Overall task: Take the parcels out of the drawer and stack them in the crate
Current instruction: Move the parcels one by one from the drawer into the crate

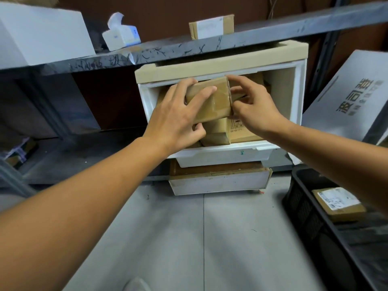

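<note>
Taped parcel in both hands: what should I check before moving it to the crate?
1. Grip of the left hand on the taped parcel: ok.
2. Hold of the right hand on its end: ok.
3. It is free of the parcels beneath: cannot tell.
4. Room in the crate beside the labelled parcel: ok.
5. The drawer emptied: not ok, parcels remain.

Falling soft and even from overhead, brightening the grey floor [241, 238] and the white drawer [222, 152] without glare; leaving the recess under the shelf [189, 51] dim (almost black at far left); casting only faint shadows; bowing straight lines toward the edges; smearing the crate [304, 208] and the corners slightly, rendering the centre sharper
</note>
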